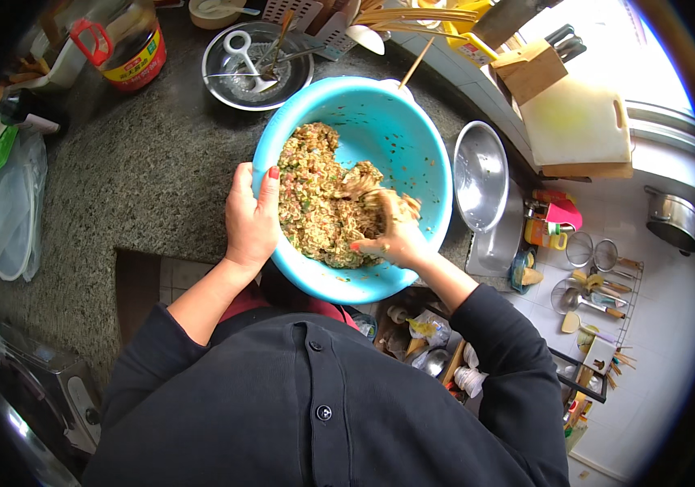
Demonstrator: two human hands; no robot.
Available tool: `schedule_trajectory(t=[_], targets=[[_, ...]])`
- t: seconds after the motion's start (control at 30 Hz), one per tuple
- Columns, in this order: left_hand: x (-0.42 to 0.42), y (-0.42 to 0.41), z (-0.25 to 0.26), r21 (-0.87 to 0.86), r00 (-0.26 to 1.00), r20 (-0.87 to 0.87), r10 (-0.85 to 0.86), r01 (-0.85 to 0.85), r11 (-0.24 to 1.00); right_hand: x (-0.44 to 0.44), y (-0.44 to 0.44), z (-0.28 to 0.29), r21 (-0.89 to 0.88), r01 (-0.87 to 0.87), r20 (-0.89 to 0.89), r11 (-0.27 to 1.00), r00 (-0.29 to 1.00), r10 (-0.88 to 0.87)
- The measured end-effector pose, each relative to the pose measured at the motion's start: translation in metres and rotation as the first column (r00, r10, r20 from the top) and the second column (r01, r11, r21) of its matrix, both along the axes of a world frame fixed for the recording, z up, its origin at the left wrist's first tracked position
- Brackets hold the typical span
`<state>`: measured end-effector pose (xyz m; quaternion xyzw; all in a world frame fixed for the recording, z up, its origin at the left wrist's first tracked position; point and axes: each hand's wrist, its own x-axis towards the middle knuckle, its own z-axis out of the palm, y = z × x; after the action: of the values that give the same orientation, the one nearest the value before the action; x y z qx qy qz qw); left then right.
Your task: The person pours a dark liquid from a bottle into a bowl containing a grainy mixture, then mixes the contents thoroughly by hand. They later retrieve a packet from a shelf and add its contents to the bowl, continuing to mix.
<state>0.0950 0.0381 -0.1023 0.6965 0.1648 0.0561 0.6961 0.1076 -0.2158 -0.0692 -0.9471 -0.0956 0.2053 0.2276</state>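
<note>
A large turquoise plastic basin sits tilted at the counter's edge in front of me. Chopped, minced filling with green and pinkish bits fills its left and lower part. My left hand grips the basin's left rim, thumb on the inner side. Inside the basin, my right hand is in the filling, thumb apart from the fingers. Its fingers are smeared and blurred, and their tips are partly hidden by the filling.
Behind the basin, a steel bowl holds a white-handled utensil and other tools. An empty steel basin stands close on the right, by the sink. A sauce jug stands on the stone counter. Strainers hang at right.
</note>
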Motion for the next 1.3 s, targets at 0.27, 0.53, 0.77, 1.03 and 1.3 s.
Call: schedule_trajectory(t=[0.27,0.53,0.77,1.03,1.3], targets=[[-0.002,-0.006,-0.002,-0.046,1.0,0.019,-0.002,0.003,0.999,0.055,0.019,-0.153,0.016,0.45,-0.406,0.893,0.819,-0.405],[-0.001,-0.001,-0.003,-0.026,1.0,0.01,0.008,-0.008,1.0,0.025,0.085,0.029,0.239,0.138,-0.128,0.961,0.986,-0.11],[0.001,-0.001,-0.007,-0.033,1.0,0.005,-0.003,0.003,0.999,0.058,0.115,-0.064,-0.296,-0.32,-0.021,0.9,0.944,0.329],[-0.001,-0.001,0.0,-0.044,1.0,-0.013,0.0,-0.001,0.999,0.068,-0.021,-0.042,-0.22,-0.013,-0.149,0.975,0.989,-0.02],[-0.002,-0.005,-0.013,-0.014,0.993,0.073,0.095,-0.094,0.995,0.007,0.093,-0.055,0.14,0.68,-0.519,0.72,0.67,-0.531]])
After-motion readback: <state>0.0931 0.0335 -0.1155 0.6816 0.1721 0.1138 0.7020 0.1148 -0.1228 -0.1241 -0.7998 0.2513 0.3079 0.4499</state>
